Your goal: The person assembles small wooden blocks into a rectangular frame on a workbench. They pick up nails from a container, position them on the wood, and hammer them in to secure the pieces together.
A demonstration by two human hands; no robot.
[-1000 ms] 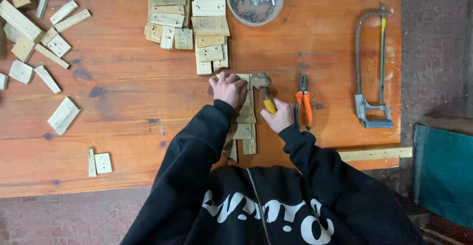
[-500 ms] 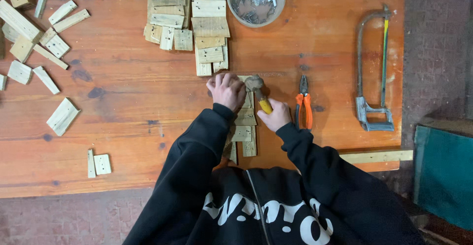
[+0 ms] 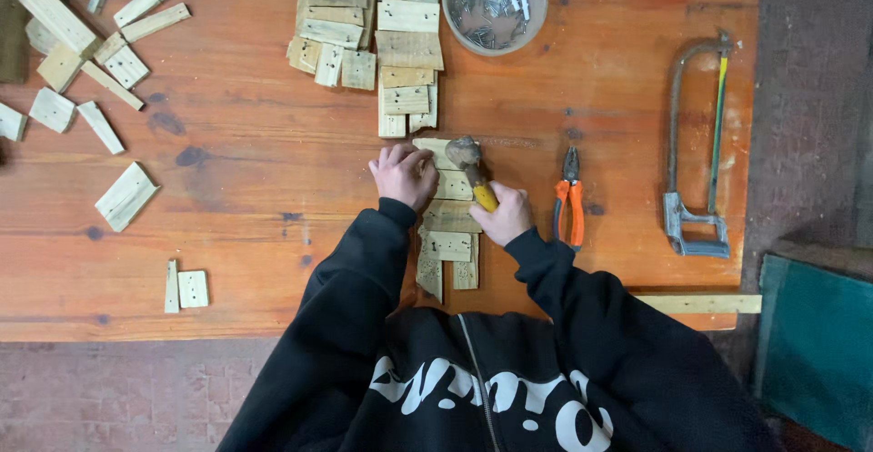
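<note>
1. Since a second ago, the small hammer with the yellow handle and worn metal head (image 3: pixel 473 168) has been tipped down, so its head now sits right over the top slat, touching it or nearly so.
2. That hammer is gripped by the right hand (image 3: pixel 502 214), fingers wrapped tight round the handle.
3. The pale wooden slat assembly (image 3: pixel 447 225) is pinned flat near the table's middle by the left hand (image 3: pixel 405 175), fingers curled; whether a nail is pinched can't be told.
4. Probably best done with short, square taps, fingertips kept clear.
5. Orange-handled pliers (image 3: pixel 570 197) are left lying just right of the hands.
</note>
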